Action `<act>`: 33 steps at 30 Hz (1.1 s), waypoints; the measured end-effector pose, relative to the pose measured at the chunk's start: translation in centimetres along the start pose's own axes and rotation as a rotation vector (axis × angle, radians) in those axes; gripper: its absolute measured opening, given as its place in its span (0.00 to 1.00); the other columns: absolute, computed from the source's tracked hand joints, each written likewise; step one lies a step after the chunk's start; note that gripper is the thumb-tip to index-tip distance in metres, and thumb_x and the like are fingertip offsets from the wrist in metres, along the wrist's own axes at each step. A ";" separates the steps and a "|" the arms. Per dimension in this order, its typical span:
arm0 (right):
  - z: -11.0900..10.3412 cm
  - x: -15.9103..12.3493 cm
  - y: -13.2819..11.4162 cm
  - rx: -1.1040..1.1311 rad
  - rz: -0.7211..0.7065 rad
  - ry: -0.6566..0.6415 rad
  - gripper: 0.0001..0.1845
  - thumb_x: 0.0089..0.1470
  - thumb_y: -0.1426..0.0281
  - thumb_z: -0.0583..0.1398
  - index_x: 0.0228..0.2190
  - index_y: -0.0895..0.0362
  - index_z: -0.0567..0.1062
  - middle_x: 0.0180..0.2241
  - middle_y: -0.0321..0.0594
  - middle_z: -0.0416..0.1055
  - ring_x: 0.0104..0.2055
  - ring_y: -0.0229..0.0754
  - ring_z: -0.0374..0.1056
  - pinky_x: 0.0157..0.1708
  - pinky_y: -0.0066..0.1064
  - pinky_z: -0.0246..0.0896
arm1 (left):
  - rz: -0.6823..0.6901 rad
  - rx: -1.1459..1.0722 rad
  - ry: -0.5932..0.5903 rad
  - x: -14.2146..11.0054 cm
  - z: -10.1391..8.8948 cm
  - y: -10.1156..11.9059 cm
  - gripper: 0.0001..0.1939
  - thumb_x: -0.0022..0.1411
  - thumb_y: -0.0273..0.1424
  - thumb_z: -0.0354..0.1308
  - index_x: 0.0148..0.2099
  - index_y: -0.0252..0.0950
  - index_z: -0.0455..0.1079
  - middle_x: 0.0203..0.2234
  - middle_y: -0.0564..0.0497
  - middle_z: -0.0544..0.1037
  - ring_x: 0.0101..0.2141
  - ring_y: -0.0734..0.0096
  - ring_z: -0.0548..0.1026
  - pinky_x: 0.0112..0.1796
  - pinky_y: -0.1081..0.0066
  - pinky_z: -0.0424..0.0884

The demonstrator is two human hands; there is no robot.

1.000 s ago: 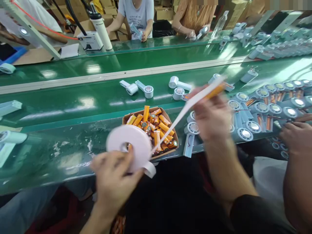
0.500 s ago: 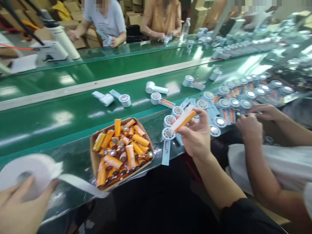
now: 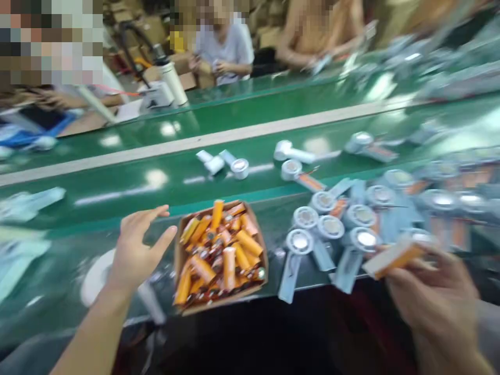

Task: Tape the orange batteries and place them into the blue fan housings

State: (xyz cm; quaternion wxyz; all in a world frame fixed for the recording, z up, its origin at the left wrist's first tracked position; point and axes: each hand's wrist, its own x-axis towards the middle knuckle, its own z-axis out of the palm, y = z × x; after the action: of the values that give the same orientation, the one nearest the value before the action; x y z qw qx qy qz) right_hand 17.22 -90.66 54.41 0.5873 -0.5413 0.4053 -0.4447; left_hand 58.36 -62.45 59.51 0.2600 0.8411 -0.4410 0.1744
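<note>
My right hand [image 3: 437,294] pinches an orange cylindrical battery [image 3: 410,256] with a white strip along one side. It is close to several pale blue handheld fan bodies [image 3: 299,242], which have round heads and open handles. My left hand [image 3: 135,247] is empty, its fingers and thumb apart, above a white tape roll [image 3: 91,278] that it partly hides. A loose end of tape [image 3: 152,304] hangs toward the bench's front edge. Between my hands stands a cardboard box [image 3: 224,303] full of orange batteries, some with white strips.
A green conveyor belt [image 3: 175,185] runs behind the bench, carrying a few fan bodies [image 3: 239,167]. More fan bodies [image 3: 443,200] crowd the right side, blurred. Pale blue pieces [image 3: 23,255] lie at far left. Across the belt sit co-workers [image 3: 224,49], near a white cylinder [image 3: 174,83].
My left hand has let go of the tape roll and moved right and up, opening. My right hand has carried the battery right and down. The view has turned left.
</note>
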 end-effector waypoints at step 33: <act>12.7 23.7 -7.2 -0.341 -0.485 -0.373 0.19 0.52 0.69 0.71 0.47 0.54 0.79 0.32 0.34 0.83 0.37 0.42 0.81 0.45 0.38 0.78 | 0.749 0.176 -0.846 28.7 28.8 19.7 0.14 0.62 0.33 0.66 0.51 0.42 0.82 0.60 0.40 0.77 0.61 0.44 0.70 0.53 0.57 0.73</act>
State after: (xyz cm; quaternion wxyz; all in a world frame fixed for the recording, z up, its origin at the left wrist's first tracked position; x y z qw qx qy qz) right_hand 35.32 -110.12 62.76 0.4296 -0.7841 0.2189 -0.3907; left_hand 59.54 -107.51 56.96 -0.0896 0.6426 -0.7585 -0.0610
